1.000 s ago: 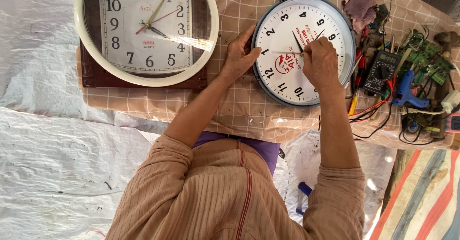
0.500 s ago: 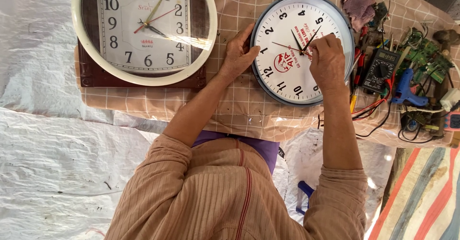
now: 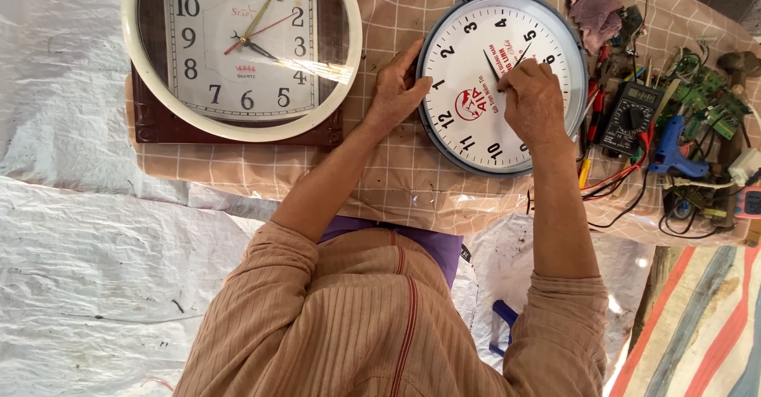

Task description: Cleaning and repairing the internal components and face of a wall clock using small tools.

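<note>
The step in hand seems to be the setting of the hands on the round blue-rimmed clock (image 3: pixel 501 82), which lies flat on the checked cloth (image 3: pixel 396 191), right of the middle of the table. The left hand (image 3: pixel 394 89) rests spread against the clock's left rim and steadies it, holding nothing. The right hand (image 3: pixel 533 103) lies on the dial with its fingers drawn narrow at the black clock hands (image 3: pixel 493 66); I cannot tell whether it pinches a hand or a small tool. The next move calls for a light, slow turn, because the thin pointers would bend easily.

No real container is in view. To the left, a cream-rimmed clock (image 3: pixel 242 48) rests on a brown base. To the right lie loose a multimeter (image 3: pixel 630 117), a blue glue gun (image 3: pixel 672 148), green circuit boards (image 3: pixel 705 95) and a cloth rag (image 3: pixel 596 4).
</note>
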